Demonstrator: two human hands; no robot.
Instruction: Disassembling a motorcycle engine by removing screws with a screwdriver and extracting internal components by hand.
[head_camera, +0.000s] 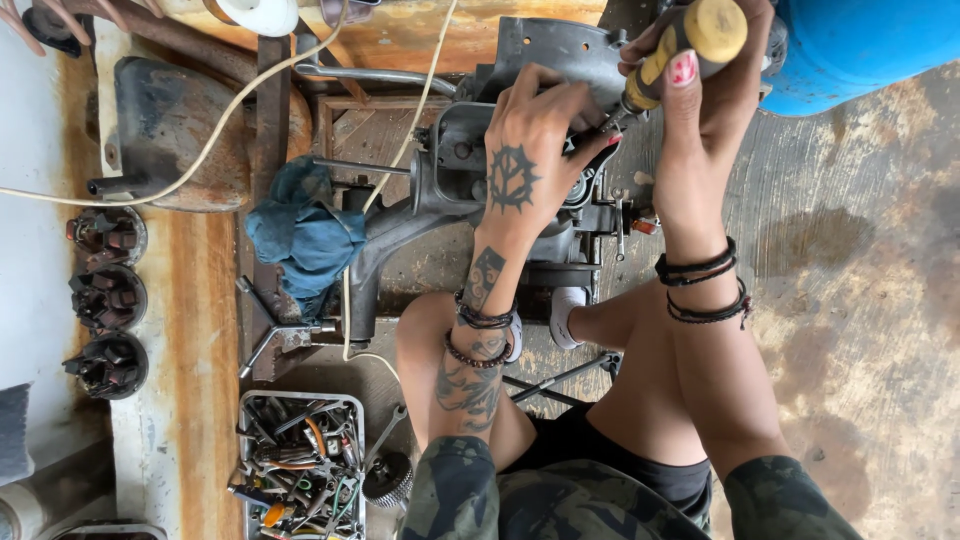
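Fingers on both hands are busy at once. Right hand (700, 95) is wrapped tight around one yellow-handled screwdriver (690, 45), thumb lying along the handle, its tip pointing down into the grey engine block (470, 160). Left hand (530, 140) sits on top of that same block, fingers curled and pressed on the metal right beside the screwdriver tip; can't tell if they're actually pinching anything under there.

The block sits on the concrete floor (850, 260) between my knees, just past my one visible shoe (565, 315). One blue rag (300, 235) is bunched up against the block's left side, and one pale cord (215, 135) loops across the rusty surface behind it.

Over on the left I count three dark round coil parts (107, 300) in a row, well apart from the block. Nearer me there's one metal tray (300, 465) crammed with mixed tools, with one wrench (383, 435) and one small gear (388, 482) just beside it. One blue barrel (865, 50) stands at top right.
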